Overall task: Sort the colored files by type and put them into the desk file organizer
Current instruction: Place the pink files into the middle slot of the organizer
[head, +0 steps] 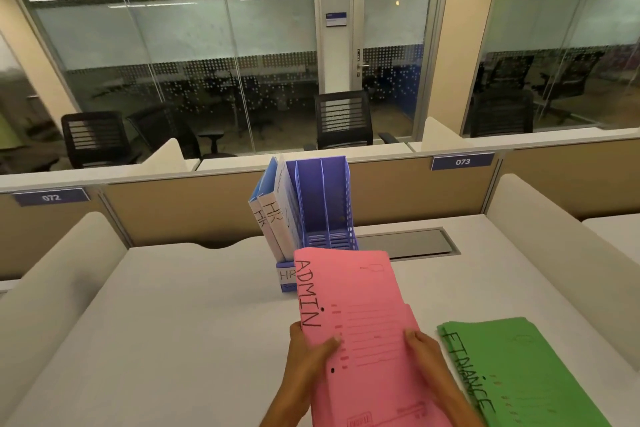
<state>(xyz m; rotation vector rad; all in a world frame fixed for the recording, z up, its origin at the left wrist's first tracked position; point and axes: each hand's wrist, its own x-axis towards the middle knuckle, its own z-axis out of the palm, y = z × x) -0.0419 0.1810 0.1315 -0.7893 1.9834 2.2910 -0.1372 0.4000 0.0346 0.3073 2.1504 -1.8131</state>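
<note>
A pink file marked ADMIN is held up over the desk, its far edge close to the organizer's front. My left hand grips its left edge and my right hand grips its right side. The purple desk file organizer stands upright at the back centre of the desk. Its left slot holds two blue files marked HR; the other slots look hollow. A green file stack marked FINANCE lies flat on the desk at the right.
The white desk has low side dividers and a tan back panel with labels 072 and 073. A grey cable hatch sits right of the organizer. Black chairs and glass walls lie beyond.
</note>
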